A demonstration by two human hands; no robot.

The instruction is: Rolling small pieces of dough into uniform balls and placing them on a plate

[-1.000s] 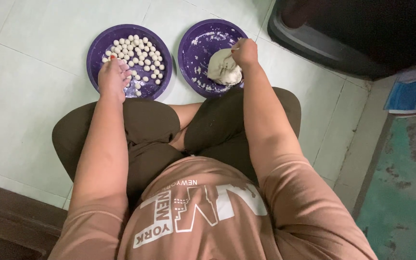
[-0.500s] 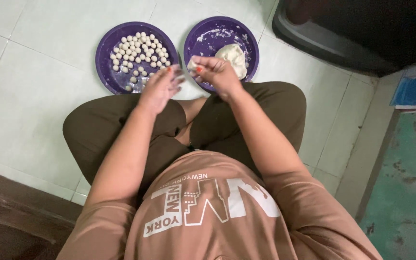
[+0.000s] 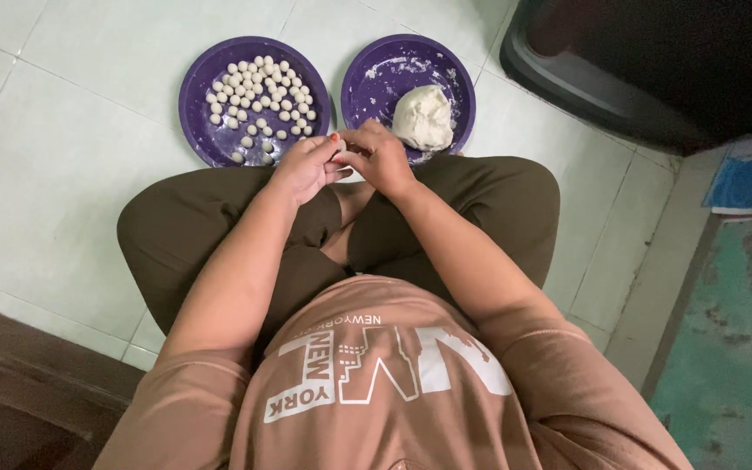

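Pale tiled floor (image 3: 63, 183), person seated cross-legged. Left hand (image 3: 305, 167) and right hand (image 3: 382, 157) meet above the knees, fingers curled around a small white dough bit (image 3: 341, 153), mostly hidden. Beyond: matte, lumpy dough lump (image 3: 423, 117) on floury purple right plate (image 3: 376, 78); smooth balls (image 3: 263, 91) on left plate (image 3: 202, 130).

My hands, left (image 3: 305, 165) and right (image 3: 382, 157), meet over my knees, pinching a dough bit (image 3: 339, 153) near two purple plates (image 3: 211, 139).
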